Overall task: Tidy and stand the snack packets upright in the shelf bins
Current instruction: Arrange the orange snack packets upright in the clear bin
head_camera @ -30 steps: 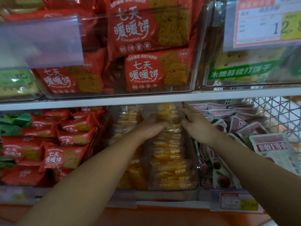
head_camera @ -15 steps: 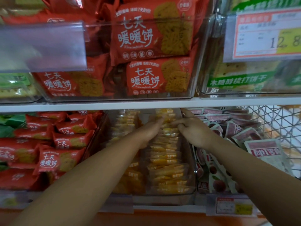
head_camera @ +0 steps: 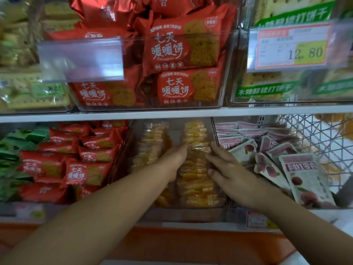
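A clear plastic bin (head_camera: 183, 214) on the lower shelf holds two rows of clear packets with yellow snacks (head_camera: 194, 180), stacked front to back. My left hand (head_camera: 174, 160) lies along the left side of the right-hand row, fingers straight and pointing into the bin. My right hand (head_camera: 226, 170) lies against the right side of the same row with its fingers spread and nearly straight. The row sits between both hands. Neither hand curls round a packet.
Red biscuit packets (head_camera: 91, 169) fill the bin to the left, green packets (head_camera: 11, 150) beyond them. Pink-and-white fruit snack pouches (head_camera: 303, 175) lie loose in a wire basket (head_camera: 322, 142) on the right. An upper shelf (head_camera: 172, 113) of bins overhangs close above.
Both hands have drawn back toward the front of the bin along the yellow row. The right hand's fingers have spread and flattened. The camera has tilted upward a little.
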